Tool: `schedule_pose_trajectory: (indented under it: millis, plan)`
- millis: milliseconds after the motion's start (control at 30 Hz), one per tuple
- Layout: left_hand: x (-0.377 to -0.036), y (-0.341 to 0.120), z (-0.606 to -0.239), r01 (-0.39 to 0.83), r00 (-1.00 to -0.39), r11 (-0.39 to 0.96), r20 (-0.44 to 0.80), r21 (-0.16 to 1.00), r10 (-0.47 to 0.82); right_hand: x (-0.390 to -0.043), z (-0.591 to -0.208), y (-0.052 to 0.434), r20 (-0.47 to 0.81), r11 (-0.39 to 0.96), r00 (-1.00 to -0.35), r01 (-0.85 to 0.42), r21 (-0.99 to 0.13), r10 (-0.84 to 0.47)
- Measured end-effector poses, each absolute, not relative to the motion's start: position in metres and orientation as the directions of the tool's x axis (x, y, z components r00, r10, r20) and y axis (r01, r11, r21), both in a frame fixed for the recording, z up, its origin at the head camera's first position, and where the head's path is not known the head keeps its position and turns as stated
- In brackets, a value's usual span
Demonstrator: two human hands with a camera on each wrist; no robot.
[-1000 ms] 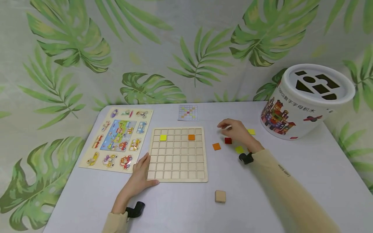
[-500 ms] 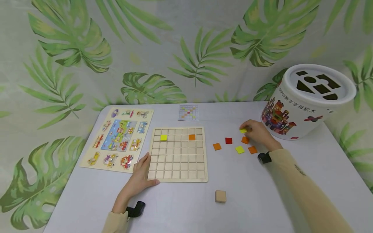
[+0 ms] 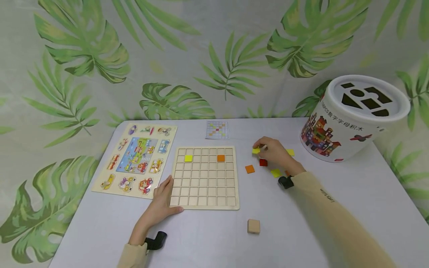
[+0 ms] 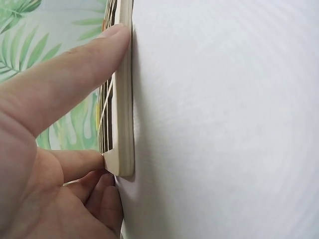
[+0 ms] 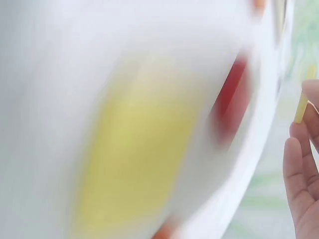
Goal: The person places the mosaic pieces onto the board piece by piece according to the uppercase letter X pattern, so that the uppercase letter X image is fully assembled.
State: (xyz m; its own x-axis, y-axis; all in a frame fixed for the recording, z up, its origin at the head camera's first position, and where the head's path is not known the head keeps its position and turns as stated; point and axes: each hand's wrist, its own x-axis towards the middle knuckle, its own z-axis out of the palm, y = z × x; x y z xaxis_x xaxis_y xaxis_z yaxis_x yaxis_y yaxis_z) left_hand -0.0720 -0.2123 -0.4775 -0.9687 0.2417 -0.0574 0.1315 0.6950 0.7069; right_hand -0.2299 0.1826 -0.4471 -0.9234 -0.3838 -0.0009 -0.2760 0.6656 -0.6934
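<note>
My right hand (image 3: 259, 148) pinches a yellow tile (image 3: 256, 150) just above the table, right of the wooden grid board (image 3: 204, 186). The right wrist view is blurred, but the yellow tile (image 5: 300, 107) shows edge-on at the fingertips. My left hand (image 3: 166, 193) rests on the board's lower-left corner. Its thumb (image 4: 75, 64) lies along the board edge (image 4: 124, 124). The board holds one yellow tile (image 3: 188, 158) and one orange tile (image 3: 220, 158) in its second row. Loose orange (image 3: 249, 169), red (image 3: 263, 162), yellow-green (image 3: 276, 172) and yellow (image 3: 290, 152) tiles lie around the right hand.
A small pattern card (image 3: 217, 130) lies behind the board. A vehicle peg puzzle (image 3: 135, 160) sits at the left. A white shape-sorter bucket (image 3: 355, 117) stands at the back right. A plain wooden cube (image 3: 253, 226) lies in front of the board.
My right hand reached right toward the bucket, took a yellow tile, and has come back left with it. The left hand has stayed on the board corner.
</note>
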Motion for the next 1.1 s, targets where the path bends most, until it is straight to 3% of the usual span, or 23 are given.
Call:
schedule_pose_trajectory:
  millis: [267, 600, 800, 1100]
  plan:
    - [-0.072, -0.211, -0.477, 0.124, -0.97, 0.699, -0.061, 0.704, 0.234, -0.22, -0.439, 0.087, 0.06, 0.539, -0.819, -0.429, -0.725, -0.571]
    - [-0.073, -0.209, -0.476, 0.071, -0.975, 0.692, -0.096, 0.719, 0.2, -0.219, -0.45, 0.007, 0.051, 0.499, -0.667, -0.605, -0.621, -0.743]
    - [-0.072, -0.211, -0.477, 0.091, -0.974, 0.692, -0.079, 0.716, 0.21, -0.219, -0.452, -0.007, 0.028, 0.539, -0.657, -0.642, -0.545, -0.754]
    - [-0.072, -0.211, -0.477, 0.093, -0.975, 0.689, -0.075, 0.719, 0.209, -0.217, -0.448, -0.005, 0.012, 0.557, -0.673, -0.623, -0.549, -0.74]
